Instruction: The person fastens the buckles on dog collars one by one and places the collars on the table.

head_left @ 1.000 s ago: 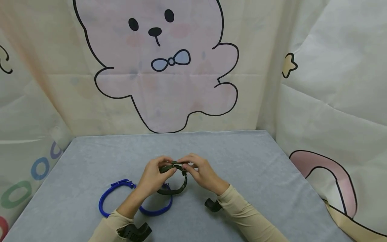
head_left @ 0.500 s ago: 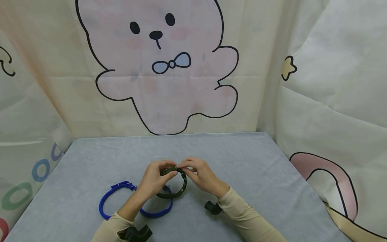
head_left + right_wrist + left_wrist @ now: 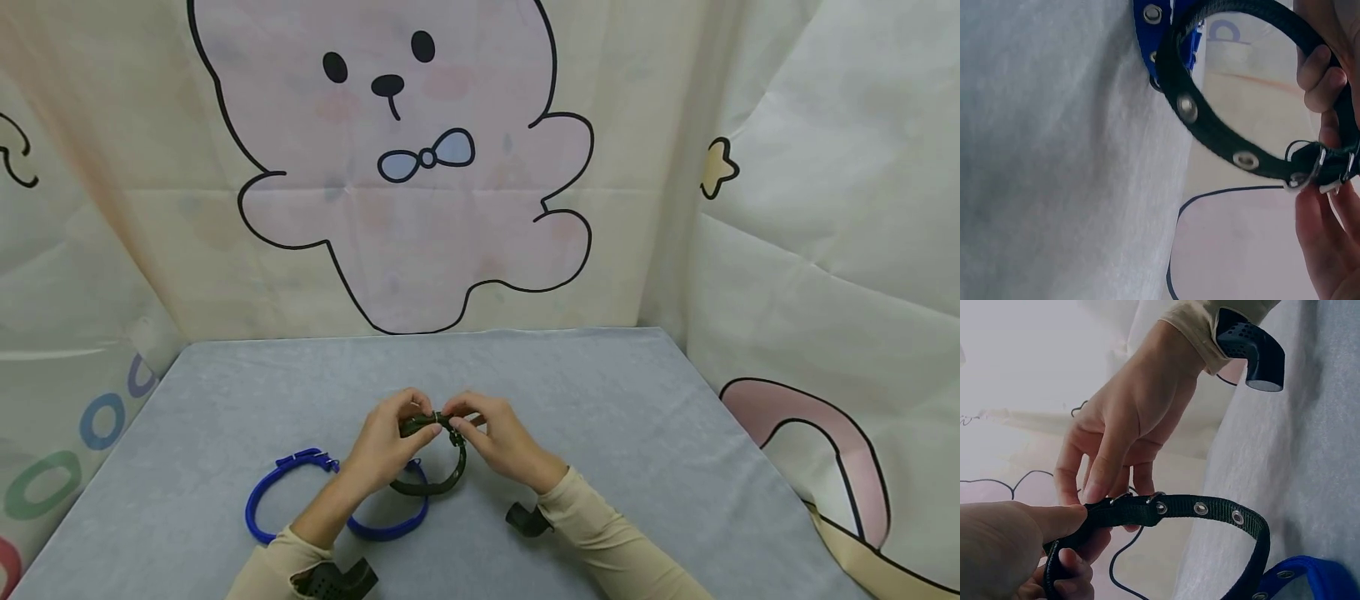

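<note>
Above the table, a dark green collar (image 3: 452, 482) with metal eyelets hangs as a closed loop between both hands. My left hand (image 3: 382, 440) pinches its doubled band between thumb and fingers. Close on the other side, the thumb and fingertips of my right hand (image 3: 504, 433) pinch the band beside the metal buckle (image 3: 1321, 164). Part of the buckle is hidden by fingers. Eyelets (image 3: 1200, 508) run along the free part of the strap in the left wrist view. The loop's lower part hangs in front of a blue collar loop (image 3: 390, 531).
Another blue loop (image 3: 255, 500) with a buckle lies left of my left forearm; the forearm hides whether the blue loops join. Grey cloth covers the table (image 3: 600, 392). Printed curtains (image 3: 622, 250) stand behind and at both sides. Each wrist carries a black camera mount (image 3: 528, 518).
A strap end raised above the buckle a second ago now lies down along the band. The fingers have shifted slightly around the buckle; the blue loops stay where they were.
</note>
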The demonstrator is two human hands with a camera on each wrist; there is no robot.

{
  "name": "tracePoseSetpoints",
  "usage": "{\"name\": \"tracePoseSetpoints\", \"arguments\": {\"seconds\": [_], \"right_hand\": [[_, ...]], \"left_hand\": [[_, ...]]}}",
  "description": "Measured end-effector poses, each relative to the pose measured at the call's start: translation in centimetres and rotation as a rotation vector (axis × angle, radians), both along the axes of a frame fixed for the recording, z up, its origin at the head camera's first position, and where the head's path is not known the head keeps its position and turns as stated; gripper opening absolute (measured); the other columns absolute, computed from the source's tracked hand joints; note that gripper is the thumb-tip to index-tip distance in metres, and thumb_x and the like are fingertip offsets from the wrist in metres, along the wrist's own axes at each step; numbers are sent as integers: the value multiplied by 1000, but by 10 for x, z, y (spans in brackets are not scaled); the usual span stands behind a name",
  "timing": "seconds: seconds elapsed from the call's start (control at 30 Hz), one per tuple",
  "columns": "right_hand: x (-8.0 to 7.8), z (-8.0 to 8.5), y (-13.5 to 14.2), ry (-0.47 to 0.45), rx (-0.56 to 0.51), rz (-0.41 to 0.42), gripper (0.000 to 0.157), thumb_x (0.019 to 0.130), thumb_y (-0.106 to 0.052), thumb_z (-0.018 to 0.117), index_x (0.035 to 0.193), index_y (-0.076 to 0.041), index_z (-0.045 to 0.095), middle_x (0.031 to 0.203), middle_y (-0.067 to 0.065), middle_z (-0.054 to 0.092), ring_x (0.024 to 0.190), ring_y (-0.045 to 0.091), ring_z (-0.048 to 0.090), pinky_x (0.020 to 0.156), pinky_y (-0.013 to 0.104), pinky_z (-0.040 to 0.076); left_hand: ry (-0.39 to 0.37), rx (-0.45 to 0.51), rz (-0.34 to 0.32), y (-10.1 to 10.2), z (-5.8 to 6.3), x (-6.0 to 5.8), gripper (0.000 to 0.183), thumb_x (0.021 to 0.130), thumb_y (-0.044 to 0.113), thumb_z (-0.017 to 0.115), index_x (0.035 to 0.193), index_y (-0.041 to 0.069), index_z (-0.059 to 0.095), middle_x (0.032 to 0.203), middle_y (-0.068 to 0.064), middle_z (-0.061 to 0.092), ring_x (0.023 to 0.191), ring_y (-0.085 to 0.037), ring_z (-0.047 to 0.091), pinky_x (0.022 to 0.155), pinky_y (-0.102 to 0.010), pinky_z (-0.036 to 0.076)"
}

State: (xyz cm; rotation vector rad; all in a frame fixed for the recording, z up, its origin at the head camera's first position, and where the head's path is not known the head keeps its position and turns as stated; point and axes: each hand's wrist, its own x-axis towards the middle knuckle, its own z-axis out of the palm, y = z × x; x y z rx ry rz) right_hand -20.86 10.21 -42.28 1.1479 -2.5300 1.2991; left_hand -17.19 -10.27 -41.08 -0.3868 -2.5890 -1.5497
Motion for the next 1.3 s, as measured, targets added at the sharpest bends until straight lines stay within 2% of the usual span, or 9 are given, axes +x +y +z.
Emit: {"name": "tracePoseSetpoints", "arguments": {"seconds": [0.07,0.13,0.23,0.4,0.53,0.67,0.93,1.1,1.3], "right_hand": [[1,-1,0,-11,-13,16,20,104,-14,57,121,-13,67,117,6,71,103,20,68,83,31,56],[2,-1,1,-18,-15,31,27,104,-14,57,129,-13,64,123,8,70,105,22,68,83,30,56],[1,0,4,-23,2,40,42,102,-14,60,144,-14,53,127,11,69,107,23,68,84,31,56],[-1,2,8,-52,49,35,61,101,-14,62,155,-21,35,114,9,73,96,17,70,75,30,56],[-4,3,12,-79,27,30,56,103,-14,59,154,-19,36,107,10,73,83,19,69,65,25,53],[-9,5,17,-116,-5,23,46,104,-12,56,148,-15,42,102,12,72,76,28,66,65,26,52],[-16,12,27,-274,30,53,24,108,-16,48,131,-9,49,77,2,61,61,7,45,66,24,41],[-21,14,30,-391,-28,156,28,108,-15,47,136,-9,49,87,9,62,55,9,40,54,24,39],[-25,20,35,-444,-15,199,35,108,-13,48,143,-12,49,98,15,62,53,18,51,52,37,52]], "left_hand": [[3,5,-1,1,-1,0,16,91,9,75,98,16,61,109,-7,74,109,-24,70,80,-33,54],[6,18,6,0,-1,1,15,92,9,74,99,16,62,110,-7,74,107,-22,70,79,-32,52],[18,62,35,-1,-1,-1,13,94,10,71,100,14,61,107,-10,76,89,-17,67,71,-28,48],[22,135,37,-7,-1,-5,10,97,12,68,103,10,59,90,-11,75,63,-12,54,58,-24,43],[8,116,-58,-14,1,-7,14,97,8,67,108,9,58,97,-15,75,64,-11,59,58,-25,47],[-39,38,-133,-21,5,-7,24,97,1,63,117,12,57,110,-17,74,74,-14,67,66,-27,54],[-102,-154,-111,-27,12,-6,22,101,12,61,123,18,60,99,-12,74,60,-17,62,54,-31,51],[-131,-135,-151,-37,13,-6,25,103,14,58,127,19,57,104,-14,72,62,-20,62,49,-37,53],[-162,-106,-247,-48,17,-10,32,104,10,56,135,17,53,119,-27,66,73,-30,67,53,-50,56]]}}
